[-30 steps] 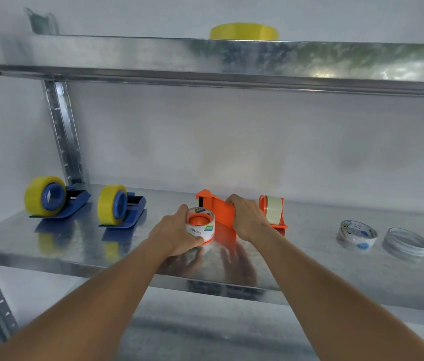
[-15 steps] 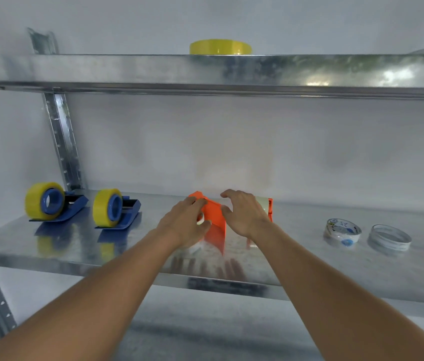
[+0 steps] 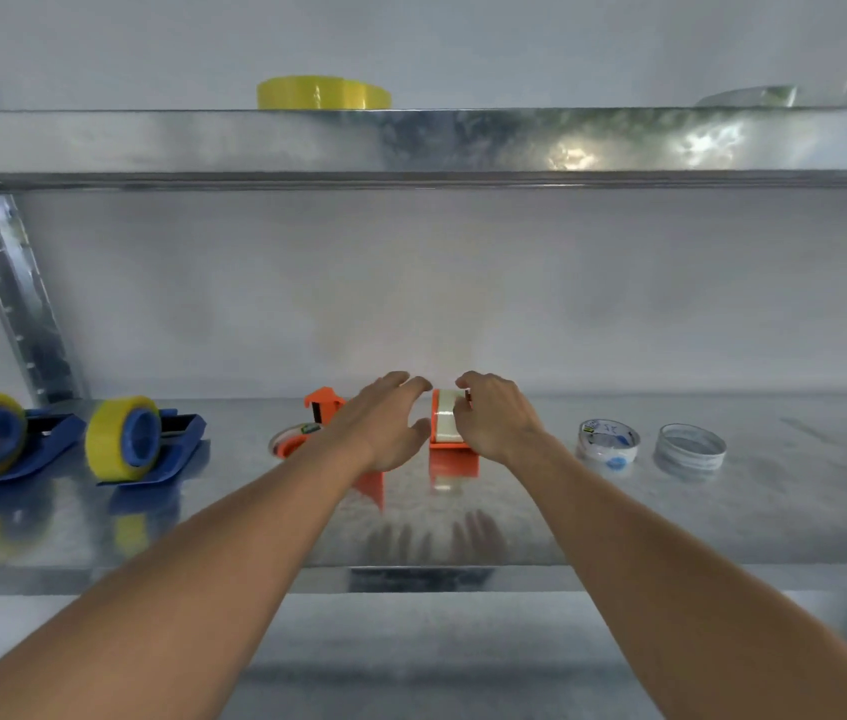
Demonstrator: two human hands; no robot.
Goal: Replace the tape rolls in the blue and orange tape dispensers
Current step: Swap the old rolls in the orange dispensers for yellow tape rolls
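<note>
Both hands have moved from the first orange dispenser (image 3: 325, 405) to the second orange dispenser (image 3: 450, 433), where the right hand (image 3: 496, 420) curls its fingers on the clear tape roll (image 3: 444, 420) and the left hand (image 3: 385, 426) hovers with spread fingers.

2 blue dispensers (image 3: 171, 449) with yellow rolls (image 3: 114, 439), orange dispenser (image 3: 450, 449), silver shelf (image 3: 722, 511)
</note>
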